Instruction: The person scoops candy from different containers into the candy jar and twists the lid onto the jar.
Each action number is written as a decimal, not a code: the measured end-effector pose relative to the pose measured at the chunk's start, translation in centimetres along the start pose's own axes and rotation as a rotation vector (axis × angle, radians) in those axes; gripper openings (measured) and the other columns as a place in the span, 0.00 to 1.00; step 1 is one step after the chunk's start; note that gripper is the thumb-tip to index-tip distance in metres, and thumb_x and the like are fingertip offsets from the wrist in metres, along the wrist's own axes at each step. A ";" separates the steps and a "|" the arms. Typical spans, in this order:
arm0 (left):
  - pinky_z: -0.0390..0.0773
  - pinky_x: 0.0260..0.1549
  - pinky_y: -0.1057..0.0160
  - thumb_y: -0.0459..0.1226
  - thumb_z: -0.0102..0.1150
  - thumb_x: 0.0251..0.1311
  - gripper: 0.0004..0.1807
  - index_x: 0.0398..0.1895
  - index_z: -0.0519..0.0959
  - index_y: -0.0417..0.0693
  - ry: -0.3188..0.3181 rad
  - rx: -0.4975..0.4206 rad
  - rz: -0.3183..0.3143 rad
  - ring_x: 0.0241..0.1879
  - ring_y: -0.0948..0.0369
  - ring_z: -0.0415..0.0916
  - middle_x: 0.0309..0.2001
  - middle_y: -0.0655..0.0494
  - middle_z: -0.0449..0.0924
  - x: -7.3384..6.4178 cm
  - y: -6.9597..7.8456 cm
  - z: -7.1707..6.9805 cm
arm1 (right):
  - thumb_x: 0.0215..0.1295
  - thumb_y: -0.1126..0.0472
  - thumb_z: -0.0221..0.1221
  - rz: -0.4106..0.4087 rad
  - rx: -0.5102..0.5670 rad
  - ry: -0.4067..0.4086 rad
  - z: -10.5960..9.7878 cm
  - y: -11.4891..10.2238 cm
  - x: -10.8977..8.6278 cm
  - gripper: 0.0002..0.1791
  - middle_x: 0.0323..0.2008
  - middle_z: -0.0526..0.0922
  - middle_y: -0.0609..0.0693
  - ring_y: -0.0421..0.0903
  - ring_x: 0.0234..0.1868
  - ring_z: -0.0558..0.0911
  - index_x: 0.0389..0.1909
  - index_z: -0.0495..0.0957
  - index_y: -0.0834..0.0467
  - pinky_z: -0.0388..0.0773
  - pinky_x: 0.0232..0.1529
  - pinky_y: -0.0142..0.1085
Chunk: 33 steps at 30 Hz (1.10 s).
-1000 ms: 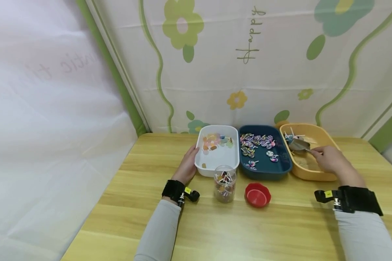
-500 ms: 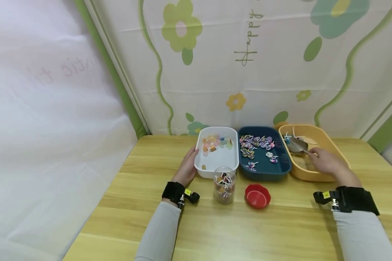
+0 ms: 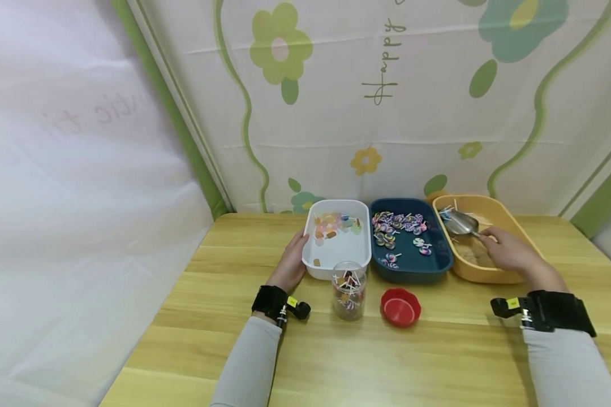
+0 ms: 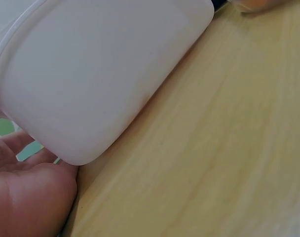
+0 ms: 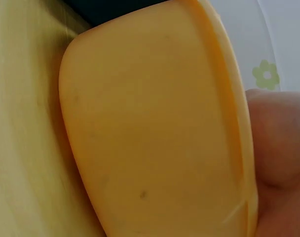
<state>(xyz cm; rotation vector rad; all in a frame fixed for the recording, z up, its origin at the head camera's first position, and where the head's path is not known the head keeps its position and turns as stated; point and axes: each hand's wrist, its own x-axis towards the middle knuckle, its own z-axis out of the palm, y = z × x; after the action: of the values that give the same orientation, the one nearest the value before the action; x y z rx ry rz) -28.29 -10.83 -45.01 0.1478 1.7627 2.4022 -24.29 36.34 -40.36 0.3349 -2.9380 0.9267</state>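
Observation:
My left hand [image 3: 290, 263] holds the left side of a white tray [image 3: 338, 257], its fingers at the outer wall in the left wrist view. Pale, colourful small candies [image 3: 331, 221] lie inside that tray. Over the yellow tray [image 3: 506, 215], my right hand [image 3: 509, 251] grips the handle of a metal scoop [image 3: 460, 223]. The scoop's bowl is down at the tray's left part, beside blue lollipops with white sticks [image 3: 445, 212]. In the right wrist view the tray's wall hides the scoop and most of the hand.
Between the two trays stands a dark blue tray [image 3: 412, 265] with several swirl lollipops [image 3: 387, 226]. In front are a clear jar [image 3: 349, 305] partly filled with lollipops and a red scalloped lid [image 3: 400, 308]. A flowered cloth [image 3: 326, 113] hangs behind the wooden table [image 3: 209, 316].
The scoop's bowl has shifted slightly left and turned among the lollipops in the yellow tray. My left hand keeps its place on the white tray. The head view has tilted slightly.

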 end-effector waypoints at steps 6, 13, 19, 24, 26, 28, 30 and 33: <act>0.54 0.66 0.56 0.45 0.36 0.74 0.26 0.72 0.51 0.53 -0.015 -0.009 0.003 0.67 0.58 0.49 0.71 0.54 0.50 0.0 0.1 0.0 | 0.76 0.56 0.31 0.046 0.088 -0.037 -0.2 -0.1 -0.2 0.24 0.24 0.70 0.56 0.46 0.19 0.68 0.53 0.62 0.74 0.67 0.18 0.37; 0.54 0.66 0.56 0.45 0.37 0.74 0.26 0.72 0.52 0.52 -0.010 -0.003 0.009 0.66 0.57 0.50 0.70 0.54 0.51 0.1 0.0 0.0 | 0.77 0.53 0.31 0.071 0.128 -0.066 -0.5 0.1 -0.2 0.25 0.24 0.70 0.56 0.43 0.16 0.65 0.54 0.61 0.73 0.65 0.14 0.35; 0.54 0.66 0.57 0.45 0.37 0.74 0.26 0.72 0.52 0.52 -0.003 0.008 0.010 0.66 0.59 0.51 0.69 0.56 0.54 0.1 -0.2 0.0 | 0.77 0.52 0.30 0.090 0.131 -0.080 -0.5 0.3 -0.2 0.26 0.25 0.71 0.57 0.42 0.14 0.63 0.55 0.60 0.72 0.65 0.13 0.34; 0.53 0.66 0.56 0.45 0.36 0.74 0.26 0.72 0.52 0.52 -0.018 0.002 0.019 0.66 0.58 0.51 0.70 0.54 0.52 0.1 0.0 0.0 | 0.77 0.53 0.31 0.097 0.189 -0.095 -0.7 0.3 -0.2 0.25 0.25 0.70 0.56 0.41 0.14 0.64 0.55 0.59 0.72 0.65 0.12 0.34; 0.53 0.66 0.56 0.45 0.36 0.74 0.26 0.72 0.51 0.52 -0.019 0.000 0.018 0.66 0.58 0.50 0.70 0.54 0.51 0.1 0.1 0.1 | 0.77 0.53 0.31 0.095 0.195 -0.097 -0.7 0.3 -0.2 0.25 0.25 0.70 0.56 0.41 0.14 0.65 0.55 0.59 0.72 0.65 0.12 0.34; 0.53 0.66 0.56 0.45 0.37 0.74 0.26 0.72 0.51 0.52 -0.015 0.000 0.016 0.66 0.58 0.50 0.70 0.55 0.51 0.1 0.1 0.1 | 0.77 0.53 0.32 0.092 0.196 -0.096 -0.7 0.2 -0.3 0.25 0.25 0.70 0.57 0.41 0.14 0.65 0.55 0.60 0.72 0.66 0.12 0.34; 0.53 0.66 0.56 0.45 0.37 0.74 0.26 0.72 0.52 0.52 -0.010 -0.001 0.011 0.66 0.59 0.50 0.70 0.55 0.52 0.1 0.0 0.0 | 0.77 0.53 0.31 0.090 0.192 -0.096 -0.7 0.2 -0.3 0.25 0.26 0.70 0.57 0.41 0.15 0.65 0.55 0.60 0.72 0.66 0.12 0.34; 0.53 0.66 0.56 0.44 0.37 0.74 0.26 0.72 0.52 0.51 -0.011 -0.003 0.008 0.66 0.58 0.51 0.70 0.55 0.52 0.0 0.0 0.0 | 0.77 0.53 0.31 0.093 0.199 -0.099 -0.7 0.1 -0.4 0.25 0.27 0.70 0.58 0.41 0.15 0.65 0.55 0.59 0.72 0.66 0.12 0.34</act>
<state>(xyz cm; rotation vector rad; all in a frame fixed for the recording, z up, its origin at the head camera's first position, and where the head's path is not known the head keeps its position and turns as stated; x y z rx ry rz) -28.28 -10.82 -45.03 0.1672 1.7572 2.4045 -23.89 36.89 -39.87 0.2606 -2.9782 1.2542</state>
